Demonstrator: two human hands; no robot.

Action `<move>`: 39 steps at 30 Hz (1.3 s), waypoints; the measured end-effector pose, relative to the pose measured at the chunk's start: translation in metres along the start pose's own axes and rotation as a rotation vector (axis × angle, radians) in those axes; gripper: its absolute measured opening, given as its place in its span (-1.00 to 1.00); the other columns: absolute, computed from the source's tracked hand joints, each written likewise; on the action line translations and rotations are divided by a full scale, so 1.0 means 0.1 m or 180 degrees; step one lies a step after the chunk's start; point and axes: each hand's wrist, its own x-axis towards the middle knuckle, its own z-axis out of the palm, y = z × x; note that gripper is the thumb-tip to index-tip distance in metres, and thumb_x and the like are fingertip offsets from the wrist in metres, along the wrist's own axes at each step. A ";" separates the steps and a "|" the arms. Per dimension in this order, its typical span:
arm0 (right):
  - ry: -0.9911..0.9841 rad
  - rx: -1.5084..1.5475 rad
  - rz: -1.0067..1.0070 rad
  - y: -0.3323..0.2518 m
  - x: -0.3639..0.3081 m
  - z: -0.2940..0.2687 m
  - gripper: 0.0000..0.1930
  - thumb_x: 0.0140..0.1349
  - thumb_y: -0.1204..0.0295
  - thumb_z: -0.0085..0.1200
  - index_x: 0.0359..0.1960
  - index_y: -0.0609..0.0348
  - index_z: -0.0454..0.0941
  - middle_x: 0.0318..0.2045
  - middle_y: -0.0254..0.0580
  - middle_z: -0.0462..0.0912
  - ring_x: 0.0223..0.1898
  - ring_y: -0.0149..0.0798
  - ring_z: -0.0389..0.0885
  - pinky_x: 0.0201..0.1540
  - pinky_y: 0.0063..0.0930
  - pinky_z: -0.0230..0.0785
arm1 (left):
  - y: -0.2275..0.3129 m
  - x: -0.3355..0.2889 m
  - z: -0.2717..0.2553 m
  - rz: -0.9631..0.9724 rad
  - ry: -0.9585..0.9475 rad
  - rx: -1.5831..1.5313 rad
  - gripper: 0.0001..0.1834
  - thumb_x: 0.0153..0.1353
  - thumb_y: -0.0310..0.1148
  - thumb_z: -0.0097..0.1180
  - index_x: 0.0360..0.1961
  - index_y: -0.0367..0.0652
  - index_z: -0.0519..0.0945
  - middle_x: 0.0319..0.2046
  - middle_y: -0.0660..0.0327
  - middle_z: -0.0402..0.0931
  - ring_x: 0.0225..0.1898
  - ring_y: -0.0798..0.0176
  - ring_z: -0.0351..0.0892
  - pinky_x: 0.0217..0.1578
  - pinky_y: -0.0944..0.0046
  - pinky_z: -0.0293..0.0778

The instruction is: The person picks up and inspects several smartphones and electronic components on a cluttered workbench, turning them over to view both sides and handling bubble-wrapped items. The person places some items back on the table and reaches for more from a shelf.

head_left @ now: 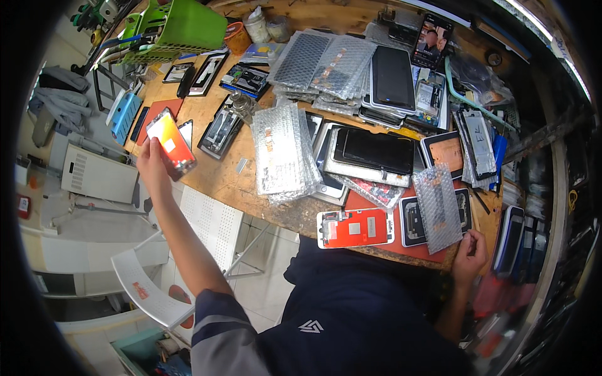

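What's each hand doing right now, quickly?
Left hand: closed, holding an orange-backed phone screen.
Right hand: fingers curled by the table edge; cannot tell whether it grips anything.

A green basket (199, 30) sits at the back left of the bench (219, 176) beside an orange tub (237, 39); a white perforated chair (211, 219) stands on the tiled floor (269, 266)

Workshop — dismantled phones (219, 130), wooden bench (229, 187)
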 end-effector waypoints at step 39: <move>0.0163 0.0143 -0.0347 -0.08 0.06 -0.04 -0.90 0.27 0.65 0.17 -0.19 0.34 0.62 -0.44 -0.15 0.61 -0.54 -0.32 0.52 -0.49 -0.49 0.33 | 0.94 -2.51 1.04 0.1137 -0.3886 0.1520 0.21 -0.23 -0.25 0.65 0.44 -0.30 0.19 0.02 -0.04 0.48 0.11 -0.08 0.44 0.18 -0.03 0.31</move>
